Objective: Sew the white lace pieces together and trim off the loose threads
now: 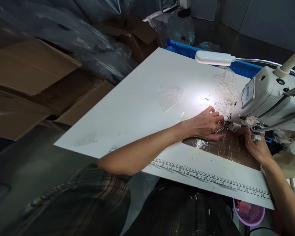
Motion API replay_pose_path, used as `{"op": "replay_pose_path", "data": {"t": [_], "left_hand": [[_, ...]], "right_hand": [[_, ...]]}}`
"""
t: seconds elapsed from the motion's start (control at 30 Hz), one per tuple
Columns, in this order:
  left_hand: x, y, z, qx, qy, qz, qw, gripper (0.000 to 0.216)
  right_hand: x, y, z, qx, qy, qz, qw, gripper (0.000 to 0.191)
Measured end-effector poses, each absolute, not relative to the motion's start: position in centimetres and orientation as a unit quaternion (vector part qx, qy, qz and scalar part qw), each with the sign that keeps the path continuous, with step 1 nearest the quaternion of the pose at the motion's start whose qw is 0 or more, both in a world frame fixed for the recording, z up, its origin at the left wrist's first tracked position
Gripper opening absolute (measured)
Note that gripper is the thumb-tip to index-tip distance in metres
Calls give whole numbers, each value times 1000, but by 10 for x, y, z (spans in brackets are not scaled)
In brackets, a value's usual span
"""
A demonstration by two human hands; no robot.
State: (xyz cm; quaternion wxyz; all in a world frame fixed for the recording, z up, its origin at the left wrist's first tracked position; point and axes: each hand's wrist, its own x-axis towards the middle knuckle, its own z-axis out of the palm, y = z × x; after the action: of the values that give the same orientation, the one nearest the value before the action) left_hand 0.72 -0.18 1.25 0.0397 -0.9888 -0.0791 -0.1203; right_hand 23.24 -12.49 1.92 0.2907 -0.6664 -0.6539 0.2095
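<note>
A white sewing machine point(267, 95) stands at the right of the white table. My left hand point(206, 124) lies left of its needle area, fingers bent and drawn together on a small white lace piece point(219, 129). From the right, my right hand point(257, 146) reaches in close to the presser foot, its fingers curled; the machine head partly covers them, and what they hold cannot be made out. Beneath both hands is a brown, shiny plate point(226, 149). A heap of white lace point(225, 85) lies behind the needle, and a separate lace piece point(169, 95) lies flat farther left.
A white lamp point(213, 58) on a bendable neck lights the work. Along the table's front edge runs a printed ruler point(206, 177). Cardboard boxes point(27, 65) and plastic sheeting point(88, 36) are at the left. A pink basket point(253, 214) sits below the table at right.
</note>
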Motion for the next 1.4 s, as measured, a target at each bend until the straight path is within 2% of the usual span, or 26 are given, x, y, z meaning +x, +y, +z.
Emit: {"op": "replay_pose_path", "data": {"t": [0.23,0.5,0.73,0.9,1.0,1.1,1.23,1.4], "left_hand": [[7,0,8,-989,-89,-121,16,38],[9,-3,5,-979,-108,-167,-46,29],[13,12,-1,-976,-109,-166,-90,38],[18,24,2,-983,-116,-136,-39,38],[7,20,8,-980,-155,-126,9,45],[-21,17,16,-969,-212,-126,12,50],[-80,31,22,-921,-371,-115,-8,43],[-133,41,20,-852,-498,-155,-49,25]], "right_hand": [[227,-134,10,-666,-653,129,336,41],[231,-132,-7,-688,-645,52,328,32],[231,-132,-16,-668,-671,9,321,33],[239,-134,-33,-686,-661,-17,303,38],[247,-133,-40,-693,-666,-17,274,43],[255,-130,-42,-692,-682,5,236,46],[259,-127,-42,-667,-714,44,210,47],[252,-123,-43,-672,-700,31,240,46]]}}
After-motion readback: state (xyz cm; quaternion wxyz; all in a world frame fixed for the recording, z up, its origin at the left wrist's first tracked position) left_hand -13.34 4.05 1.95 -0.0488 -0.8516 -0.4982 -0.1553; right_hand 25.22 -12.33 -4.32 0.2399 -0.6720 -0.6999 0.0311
